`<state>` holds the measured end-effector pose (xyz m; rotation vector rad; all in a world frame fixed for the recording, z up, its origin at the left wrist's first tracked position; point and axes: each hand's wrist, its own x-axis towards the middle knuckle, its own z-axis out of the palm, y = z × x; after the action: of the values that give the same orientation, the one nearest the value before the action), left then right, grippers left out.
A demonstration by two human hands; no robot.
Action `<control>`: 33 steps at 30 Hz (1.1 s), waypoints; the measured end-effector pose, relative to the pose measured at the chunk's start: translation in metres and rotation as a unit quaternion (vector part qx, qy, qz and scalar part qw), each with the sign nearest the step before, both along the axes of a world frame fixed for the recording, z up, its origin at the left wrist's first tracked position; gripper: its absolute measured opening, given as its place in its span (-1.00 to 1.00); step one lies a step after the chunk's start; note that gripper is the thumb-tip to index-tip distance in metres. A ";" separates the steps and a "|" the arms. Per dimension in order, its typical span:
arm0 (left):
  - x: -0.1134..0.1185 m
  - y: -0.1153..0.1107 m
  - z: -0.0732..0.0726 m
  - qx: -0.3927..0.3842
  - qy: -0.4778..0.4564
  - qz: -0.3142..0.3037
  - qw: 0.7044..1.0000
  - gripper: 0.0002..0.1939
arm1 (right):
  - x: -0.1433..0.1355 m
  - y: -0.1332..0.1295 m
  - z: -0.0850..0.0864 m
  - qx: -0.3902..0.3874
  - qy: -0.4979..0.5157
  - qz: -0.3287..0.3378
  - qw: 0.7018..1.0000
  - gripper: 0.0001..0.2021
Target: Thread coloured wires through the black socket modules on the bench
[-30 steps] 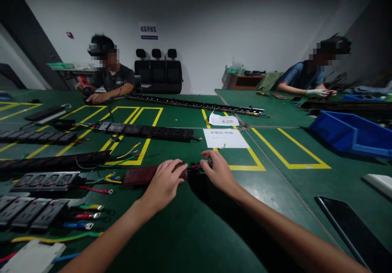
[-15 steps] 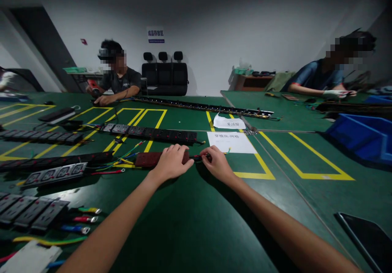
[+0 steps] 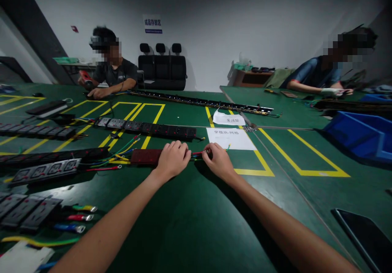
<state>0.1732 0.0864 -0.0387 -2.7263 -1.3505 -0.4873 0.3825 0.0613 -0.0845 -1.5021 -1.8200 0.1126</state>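
My left hand [image 3: 173, 158] is wrapped over the right end of a dark red socket strip [image 3: 145, 157] lying on the green table. Thin wires [image 3: 196, 155], one of them red, come out of that end and span the short gap to my right hand [image 3: 218, 160]. Its thumb and fingers are pinched together on these wires; what sits at the fingertips is mostly hidden. From the strip's left end, yellow, green and blue wires [image 3: 122, 157] fan out. Behind my hands lies a longer black socket strip [image 3: 153, 129].
More socket strips [image 3: 45, 171] and ring-terminal leads [image 3: 81, 218] lie to the left. White paper sheets [image 3: 231, 138] lie ahead. At right are a blue bin [image 3: 361, 138] and a phone [image 3: 364, 240]. Two co-workers [image 3: 114, 75] sit across the table.
The gap between my hands has widened, and more wire, including a red one, shows there. My left hand has shifted slightly left. The view has tilted a little.
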 end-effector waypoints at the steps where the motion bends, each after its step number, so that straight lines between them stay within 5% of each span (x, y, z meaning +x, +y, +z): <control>1: -0.002 0.000 0.003 -0.002 0.005 -0.012 1.000 -0.65 | 0.000 0.000 0.000 -0.002 0.000 0.005 1.000 -0.92; 6: -0.029 -0.012 0.040 -0.023 0.033 -0.086 0.995 -0.64 | 0.002 -0.001 -0.001 -0.013 0.005 0.025 1.000 -0.90; 10: -0.077 -0.049 0.061 -0.041 0.011 -0.062 0.997 -0.69 | 0.003 -0.001 -0.002 -0.017 0.007 0.036 0.999 -0.89; 14: -0.122 -0.088 0.049 -0.054 -0.010 -0.031 0.998 -0.77 | 0.003 -0.003 -0.001 -0.006 0.001 0.035 0.999 -0.90; 17: -0.134 -0.101 0.032 -0.048 -0.015 -0.012 0.999 -0.80 | 0.001 -0.008 0.002 0.020 -0.018 0.046 0.999 -0.93; 26: -0.111 -0.074 0.012 0.036 0.027 0.013 0.999 -0.47 | -0.008 -0.023 0.009 0.018 -0.054 0.131 0.990 -0.91; 33: -0.130 -0.069 -0.002 0.048 0.058 0.026 0.997 -0.47 | -0.008 -0.017 0.009 -0.026 -0.060 0.108 0.992 -0.87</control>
<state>0.0436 0.0170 -0.0403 -2.5915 -1.3298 -0.3728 0.3747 0.0439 -0.0755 -1.3695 -2.0876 0.1793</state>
